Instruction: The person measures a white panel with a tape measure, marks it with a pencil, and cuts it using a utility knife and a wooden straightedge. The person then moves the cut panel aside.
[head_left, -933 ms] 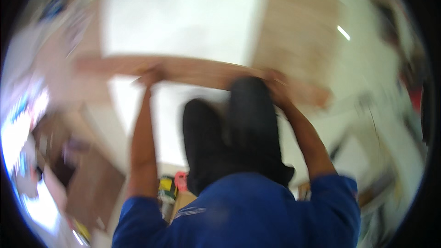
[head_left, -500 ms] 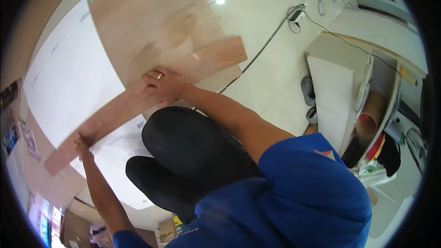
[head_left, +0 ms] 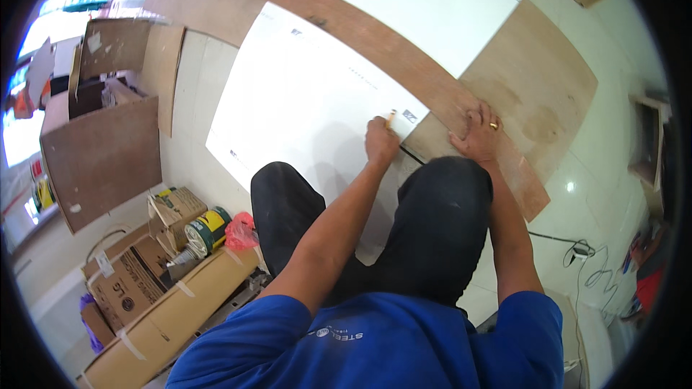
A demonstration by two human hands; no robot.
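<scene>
My left hand point(head_left: 382, 142) is closed round a short yellow-orange stick point(head_left: 391, 117) that looks like a pencil; its upper end sticks out of the fingers. That hand rests by the right corner of a white printed sheet point(head_left: 310, 94) in front of my knees. My right hand point(head_left: 478, 135), with a ring on it, lies with spread fingers on a long reddish-brown wooden strip point(head_left: 375, 37). The strip runs slantwise between this sheet and a second white sheet point(head_left: 425, 7) farther off. Under them is a brown board point(head_left: 551, 90).
Wooden box panels point(head_left: 108, 151) stand on the left. Below them are cardboard boxes point(head_left: 133, 284), a green-and-yellow can point(head_left: 209, 229) and a pink plastic bag point(head_left: 241, 230). A black cable and a power strip point(head_left: 580, 252) lie on the tiled floor at right; a person in red is near the right rim.
My view has turned to the left. My left hand has gone from the strip's far left part to the near sheet's right corner. The right hand stays on the strip, nearer its right end.
</scene>
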